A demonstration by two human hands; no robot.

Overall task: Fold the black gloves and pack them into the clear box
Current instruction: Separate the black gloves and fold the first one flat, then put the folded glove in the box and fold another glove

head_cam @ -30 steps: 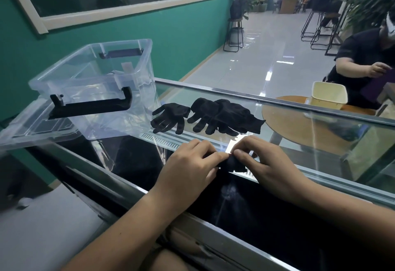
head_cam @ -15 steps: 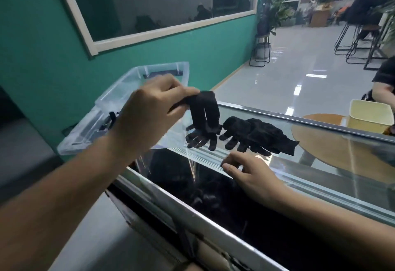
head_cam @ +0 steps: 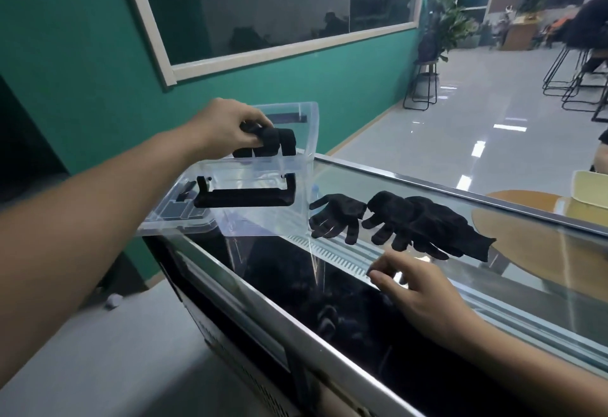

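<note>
Left hand (head_cam: pixel 227 131) grips a folded black glove (head_cam: pixel 269 142) over the open clear box (head_cam: pixel 296 166). Right of the box, loose gloves (head_cam: pixel 411 225) lie flat on the glass counter (head_cam: pixel 526 271). Right hand (head_cam: pixel 418 288) rests open just before them, holding nothing.

wall (head_cam: pixel 82 38): teal | window (head_cam: pixel 273 5): white-framed | floor (head_cam: pixel 477 127): glossy, pale | stools (head_cam: pixel 572 87): black

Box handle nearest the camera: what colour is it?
Black, on the clear box; the handle shows plainly in the head view.
</note>
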